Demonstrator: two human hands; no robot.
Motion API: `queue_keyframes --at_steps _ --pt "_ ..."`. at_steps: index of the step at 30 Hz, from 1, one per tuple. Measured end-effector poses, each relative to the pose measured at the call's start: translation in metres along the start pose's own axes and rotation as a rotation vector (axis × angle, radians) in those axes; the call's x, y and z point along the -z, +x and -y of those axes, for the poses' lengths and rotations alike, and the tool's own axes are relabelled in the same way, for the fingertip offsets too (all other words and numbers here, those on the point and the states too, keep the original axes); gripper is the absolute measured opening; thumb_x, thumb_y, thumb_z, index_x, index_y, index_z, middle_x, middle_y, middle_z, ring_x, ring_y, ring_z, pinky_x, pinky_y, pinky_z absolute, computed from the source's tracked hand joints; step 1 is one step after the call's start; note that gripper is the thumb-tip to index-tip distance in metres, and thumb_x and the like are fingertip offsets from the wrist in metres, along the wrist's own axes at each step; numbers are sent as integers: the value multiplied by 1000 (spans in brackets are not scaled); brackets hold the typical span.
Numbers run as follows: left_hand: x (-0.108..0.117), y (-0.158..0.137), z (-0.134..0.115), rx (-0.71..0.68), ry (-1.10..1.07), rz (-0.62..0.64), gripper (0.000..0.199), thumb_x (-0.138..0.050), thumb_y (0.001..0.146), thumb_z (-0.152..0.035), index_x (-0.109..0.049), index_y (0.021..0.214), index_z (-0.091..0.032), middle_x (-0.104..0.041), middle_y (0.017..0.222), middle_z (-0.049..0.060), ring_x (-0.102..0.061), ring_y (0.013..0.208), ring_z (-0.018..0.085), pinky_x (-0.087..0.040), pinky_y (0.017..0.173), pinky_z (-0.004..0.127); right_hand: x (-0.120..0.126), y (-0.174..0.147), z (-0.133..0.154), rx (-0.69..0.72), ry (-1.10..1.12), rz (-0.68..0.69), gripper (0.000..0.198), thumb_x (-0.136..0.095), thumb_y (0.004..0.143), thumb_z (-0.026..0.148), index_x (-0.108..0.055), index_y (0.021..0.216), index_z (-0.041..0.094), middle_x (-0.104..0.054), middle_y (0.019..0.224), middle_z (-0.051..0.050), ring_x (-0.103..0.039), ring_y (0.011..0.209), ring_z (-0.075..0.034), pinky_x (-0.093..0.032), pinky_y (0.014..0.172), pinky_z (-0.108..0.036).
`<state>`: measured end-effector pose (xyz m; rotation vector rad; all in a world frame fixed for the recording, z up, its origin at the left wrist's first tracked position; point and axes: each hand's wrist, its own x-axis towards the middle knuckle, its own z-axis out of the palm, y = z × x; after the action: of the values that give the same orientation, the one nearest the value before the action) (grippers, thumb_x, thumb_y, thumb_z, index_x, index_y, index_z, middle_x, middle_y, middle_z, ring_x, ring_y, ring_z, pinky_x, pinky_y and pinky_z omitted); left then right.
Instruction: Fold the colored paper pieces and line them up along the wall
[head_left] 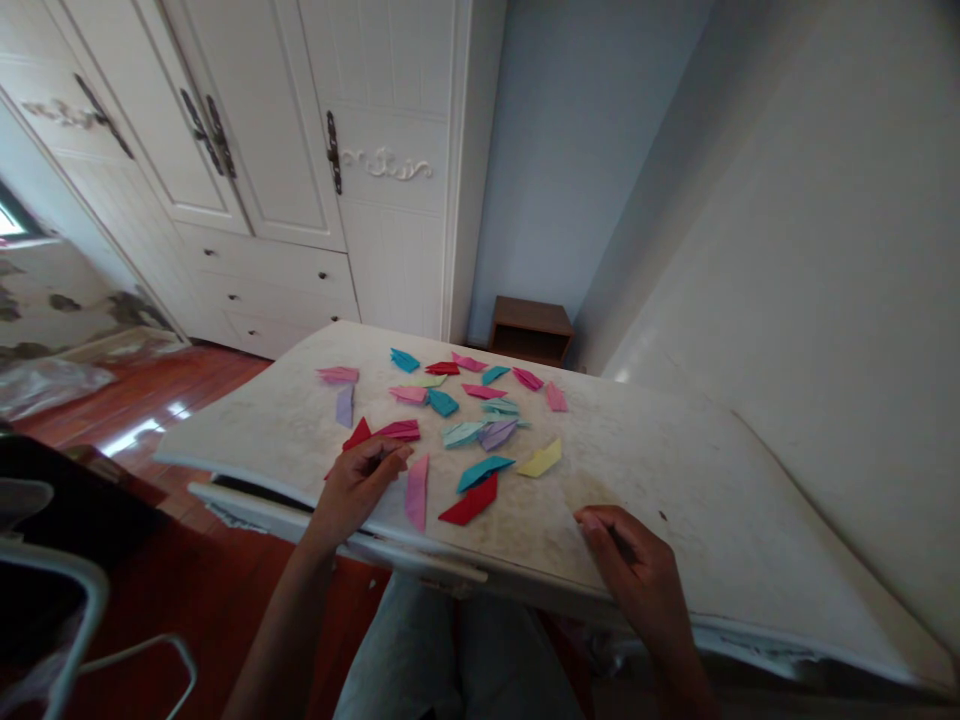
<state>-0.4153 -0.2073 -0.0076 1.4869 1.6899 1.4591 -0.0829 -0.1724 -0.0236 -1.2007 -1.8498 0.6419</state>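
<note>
Small folded-paper shapes in several colours lie spread over the white tabletop. My left hand (361,482) is at the near left of them, thumb and fingers pinched together; what they hold, if anything, is too small to make out. Just beyond it lie a crimson folded paper (401,430) and a red folded paper (358,436), the red one partly hidden by the hand. A pink folded paper (417,492) rests to its right. My right hand (634,560) is closed near the front edge, its fingertips pinched on something I cannot make out. Nearest to it are a yellow piece (541,458) and a red piece (471,502).
The worn white table (675,450) has a partly open drawer (262,515) at its front left. Behind stand a white wardrobe (397,230) and a small brown cabinet (531,318). A wall (817,250) borders the right, a white metal frame (90,590) the lower left.
</note>
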Motion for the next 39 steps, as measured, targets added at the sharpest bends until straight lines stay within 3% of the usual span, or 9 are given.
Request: queue_keyframes --at_steps 14,21,39 --pt "3 0 13 8 82 15 33 -60 82 -48 -72 84 -18 -71 77 5 -64 71 19 -50 65 28 -2 -1 -2 29 -13 16 25 -53 92 38 -69 86 20 -71 86 -5 -66 80 -19 -51 73 -26" --pt "3 -1 7 22 40 7 34 -62 82 -49 -72 84 -17 -71 75 6 -63 67 18 -49 60 26 -2 0 0 31 -37 27 26 -53 92 39 -69 85 20 -71 87 -7 -66 81 -20 -52 74 -28" --pt "1 -3 3 15 9 32 33 -64 81 -48 -73 84 -17 -72 76 5 -64 70 20 -51 64 28 -1 -1 0 32 -55 14 26 -54 92 39 -70 85 20 -72 88 -6 -67 82 -20 -52 75 -29"
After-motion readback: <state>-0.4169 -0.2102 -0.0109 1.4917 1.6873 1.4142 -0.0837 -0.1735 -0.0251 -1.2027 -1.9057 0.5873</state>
